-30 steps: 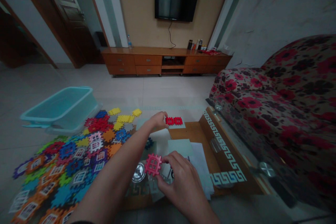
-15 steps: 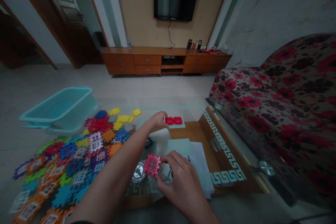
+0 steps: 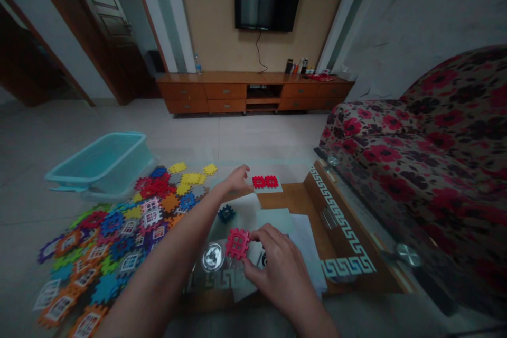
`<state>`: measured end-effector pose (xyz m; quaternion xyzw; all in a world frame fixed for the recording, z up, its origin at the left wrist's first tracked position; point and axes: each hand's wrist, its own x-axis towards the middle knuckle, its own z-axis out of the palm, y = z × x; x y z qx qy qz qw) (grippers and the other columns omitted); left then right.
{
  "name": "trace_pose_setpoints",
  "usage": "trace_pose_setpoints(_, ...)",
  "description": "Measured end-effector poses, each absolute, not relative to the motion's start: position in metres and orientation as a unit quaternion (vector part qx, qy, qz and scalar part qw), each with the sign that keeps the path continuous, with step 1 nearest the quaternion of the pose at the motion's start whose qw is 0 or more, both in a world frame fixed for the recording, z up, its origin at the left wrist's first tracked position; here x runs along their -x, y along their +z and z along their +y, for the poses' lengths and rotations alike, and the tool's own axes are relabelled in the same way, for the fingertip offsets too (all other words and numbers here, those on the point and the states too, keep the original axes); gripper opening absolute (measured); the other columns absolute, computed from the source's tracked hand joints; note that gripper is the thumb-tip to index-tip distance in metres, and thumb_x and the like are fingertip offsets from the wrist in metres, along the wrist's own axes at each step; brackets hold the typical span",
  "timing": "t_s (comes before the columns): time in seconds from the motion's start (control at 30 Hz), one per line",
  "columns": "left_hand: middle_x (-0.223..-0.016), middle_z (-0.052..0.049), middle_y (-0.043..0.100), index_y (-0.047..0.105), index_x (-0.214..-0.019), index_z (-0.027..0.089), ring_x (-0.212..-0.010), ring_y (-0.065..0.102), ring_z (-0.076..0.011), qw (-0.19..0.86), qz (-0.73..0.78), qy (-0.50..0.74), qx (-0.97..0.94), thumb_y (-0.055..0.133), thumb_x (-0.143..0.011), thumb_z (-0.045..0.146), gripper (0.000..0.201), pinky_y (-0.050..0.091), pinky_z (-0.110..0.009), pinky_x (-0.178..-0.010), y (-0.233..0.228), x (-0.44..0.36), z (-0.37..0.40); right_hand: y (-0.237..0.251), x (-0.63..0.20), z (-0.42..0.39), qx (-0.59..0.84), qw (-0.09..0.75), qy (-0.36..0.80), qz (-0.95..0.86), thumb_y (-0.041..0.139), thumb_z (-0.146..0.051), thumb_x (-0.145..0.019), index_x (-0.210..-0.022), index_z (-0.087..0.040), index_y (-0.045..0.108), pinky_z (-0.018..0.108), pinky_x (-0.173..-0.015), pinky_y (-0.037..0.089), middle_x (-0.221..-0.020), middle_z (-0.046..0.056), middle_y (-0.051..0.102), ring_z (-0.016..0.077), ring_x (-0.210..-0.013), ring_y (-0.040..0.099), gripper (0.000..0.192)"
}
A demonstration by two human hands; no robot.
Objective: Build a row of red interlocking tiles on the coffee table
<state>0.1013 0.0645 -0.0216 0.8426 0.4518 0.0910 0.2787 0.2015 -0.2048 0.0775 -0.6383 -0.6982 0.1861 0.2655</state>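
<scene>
The right hand (image 3: pixel 279 261) pinches a pink tile (image 3: pixel 237 244) between thumb and fingers. The left hand (image 3: pixel 238 181), loosely spread and empty, is just beside two red tiles (image 3: pixel 264 182); a dark blue tile (image 3: pixel 226 214) lies between the hands.

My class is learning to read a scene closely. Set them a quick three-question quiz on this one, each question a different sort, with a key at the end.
1. Multiple choice: what colour is the piece pinched in the right hand?
A) blue
B) yellow
C) pink

2. True or false: the two red pieces are stacked one on top of the other.

3. Fill the gaps: the tub is on the ____ side of the picture, and the sofa is on the ____ side.

Key:
1. C
2. False; the red pieces lie side by side.
3. left; right
</scene>
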Motion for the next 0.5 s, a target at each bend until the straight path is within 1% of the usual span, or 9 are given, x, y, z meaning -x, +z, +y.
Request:
trace_pose_setpoints(0.1, -0.11, -0.007, 0.065, 0.057, -0.114, 0.017, -0.087, 0.063, -0.0183, 0.288, 0.432, 0.11, -0.848, 0.068, -0.07, 0.023, 0.046, 0.051, -0.029, -0.077, -0.006, -0.085, 0.046, 0.082, -0.208, -0.204, 0.639, 0.267, 0.179, -0.699, 0.066, -0.017, -0.076, -0.098, -0.022, 0.064, 0.034, -0.078, 0.046, -0.093, 0.003, 0.062, 0.023, -0.089, 0.061, 0.022)
trace_pose_setpoints(0.17, -0.105, -0.005, 0.066, 0.061, -0.105, 0.019, -0.084, 0.062, -0.0159, 0.297, 0.411, 0.117, -0.854, 0.063, -0.073, 0.017, 0.032, 0.05, -0.028, -0.076, 0.006, -0.073, 0.027, 0.085, -0.213, -0.204, 0.638, 0.273, 0.171, -0.699, 0.066, -0.018, -0.077, -0.1, -0.022, 0.064, 0.033, -0.076, 0.047, -0.093, 0.003, 0.062, 0.0225, -0.088, 0.06, 0.022)
trace_pose_setpoints(0.27, -0.096, -0.003, 0.067, 0.063, -0.098, 0.02, -0.078, 0.061, -0.0143, 0.31, 0.383, 0.116, -0.863, 0.059, -0.075, 0.015, 0.023, 0.049, -0.027, -0.073, 0.026, -0.052, -0.012, 0.091, -0.219, -0.204, 0.634, 0.289, 0.163, -0.698, 0.066, -0.018, -0.078, -0.1, -0.022, 0.063, 0.032, -0.074, 0.046, -0.094, 0.003, 0.062, 0.0212, -0.087, 0.06, 0.022)
trace_pose_setpoints(0.33, -0.097, -0.004, 0.067, 0.063, -0.1, 0.021, -0.081, 0.06, -0.0162, 0.318, 0.341, 0.122, -0.876, 0.063, -0.077, 0.021, 0.023, 0.049, -0.029, -0.074, 0.042, -0.037, -0.041, 0.093, -0.221, -0.205, 0.624, 0.308, 0.169, -0.698, 0.066, -0.017, -0.078, -0.1, -0.022, 0.063, 0.031, -0.074, 0.046, -0.094, 0.002, 0.062, 0.02, -0.086, 0.06, 0.022)
trace_pose_setpoints(0.4, -0.1, -0.005, 0.066, 0.061, -0.108, 0.023, -0.085, 0.06, -0.0176, 0.333, 0.304, 0.133, -0.883, 0.067, -0.077, 0.028, 0.031, 0.049, -0.031, -0.076, 0.059, -0.023, -0.069, 0.094, -0.222, -0.206, 0.61, 0.328, 0.181, -0.699, 0.067, -0.015, -0.078, -0.101, -0.022, 0.063, 0.031, -0.074, 0.046, -0.094, 0.002, 0.062, 0.0184, -0.083, 0.059, 0.024)
trace_pose_setpoints(0.5, -0.107, -0.004, 0.064, 0.055, -0.12, 0.026, -0.084, 0.059, -0.0175, 0.346, 0.289, 0.155, -0.879, 0.069, -0.075, 0.025, 0.047, 0.05, -0.032, -0.076, 0.083, -0.006, -0.107, 0.093, -0.221, -0.207, 0.592, 0.345, 0.194, -0.703, 0.069, -0.016, -0.078, -0.1, -0.022, 0.063, 0.03, -0.074, 0.046, -0.093, 0.001, 0.061, 0.0173, -0.08, 0.058, 0.024)
